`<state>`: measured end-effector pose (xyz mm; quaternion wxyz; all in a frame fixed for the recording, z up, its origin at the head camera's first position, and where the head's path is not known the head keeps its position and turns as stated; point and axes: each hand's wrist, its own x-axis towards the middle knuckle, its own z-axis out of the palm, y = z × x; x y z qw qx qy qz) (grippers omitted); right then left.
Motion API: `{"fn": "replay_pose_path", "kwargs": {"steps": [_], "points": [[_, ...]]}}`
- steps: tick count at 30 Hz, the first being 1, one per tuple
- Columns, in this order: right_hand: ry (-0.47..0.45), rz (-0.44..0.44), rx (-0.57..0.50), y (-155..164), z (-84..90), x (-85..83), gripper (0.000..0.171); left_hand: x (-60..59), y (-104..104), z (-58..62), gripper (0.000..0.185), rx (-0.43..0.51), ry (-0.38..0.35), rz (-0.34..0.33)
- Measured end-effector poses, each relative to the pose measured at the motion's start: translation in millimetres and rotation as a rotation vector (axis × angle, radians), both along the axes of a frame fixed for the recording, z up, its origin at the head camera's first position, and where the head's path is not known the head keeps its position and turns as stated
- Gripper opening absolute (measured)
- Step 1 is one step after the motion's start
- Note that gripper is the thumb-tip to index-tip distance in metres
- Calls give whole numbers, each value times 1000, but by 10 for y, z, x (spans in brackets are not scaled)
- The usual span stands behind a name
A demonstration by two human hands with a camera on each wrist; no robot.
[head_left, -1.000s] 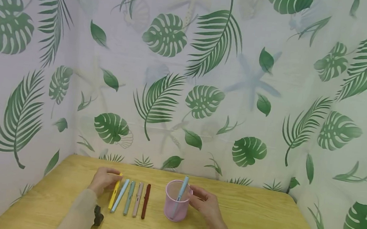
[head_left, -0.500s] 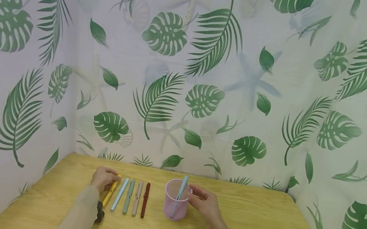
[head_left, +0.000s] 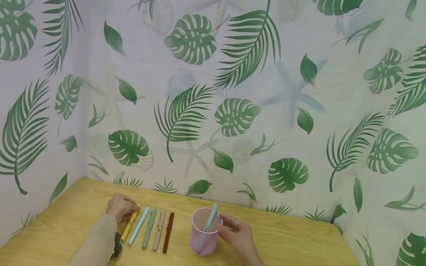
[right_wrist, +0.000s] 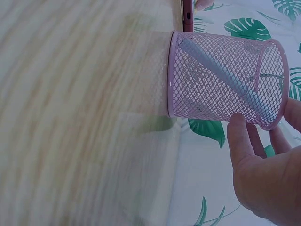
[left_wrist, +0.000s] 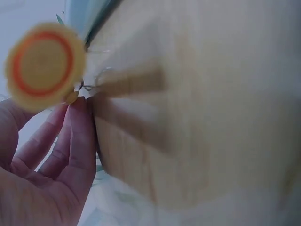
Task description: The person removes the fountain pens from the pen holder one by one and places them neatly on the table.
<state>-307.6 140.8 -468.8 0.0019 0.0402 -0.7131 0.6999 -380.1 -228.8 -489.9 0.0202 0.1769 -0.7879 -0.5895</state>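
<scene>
Left hand [head_left: 121, 208] pinches the yellow pen [head_left: 128, 227] at the left end of the pen row, toward the counter's [head_left: 300, 261] far-left corner. Right hand [head_left: 237, 234] grips the pink mesh cup [head_left: 203, 237] mid-counter, probably steadying it; a blue pen [head_left: 209, 222] leans inside.

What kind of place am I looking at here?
Likely a small staged recording booth, not a real office: a wooden table boxed in by leaf-print curtains, with only pens and a pink mesh cup on it.
</scene>
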Motion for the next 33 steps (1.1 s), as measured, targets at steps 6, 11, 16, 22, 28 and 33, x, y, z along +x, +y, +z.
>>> {"fn": "replay_pose_path", "kwargs": {"steps": [6, 11, 16, 22, 28, 33], "points": [[-5, -5, 4, -7, 2, 2, 43, 2, -14, 1, 21, -66, -9, -4], [-9, -6, 9, -6, 13, 18, 43, 9, -14, -11, 18, -69, -24, -4], [-3, -5, 3, -9, 29, 32, 43, 18, -13, -3, 18, -54, -19, -6], [0, -9, 7, -7, 26, 31, 43, 26, -19, 9, 18, -43, -14, -19], [-6, -12, 9, -6, 24, 34, 43, 20, -23, 8, 24, -68, -21, -14], [-6, -9, 6, -4, 20, 32, 43, 32, -19, 16, 27, -52, -4, -22]]}}
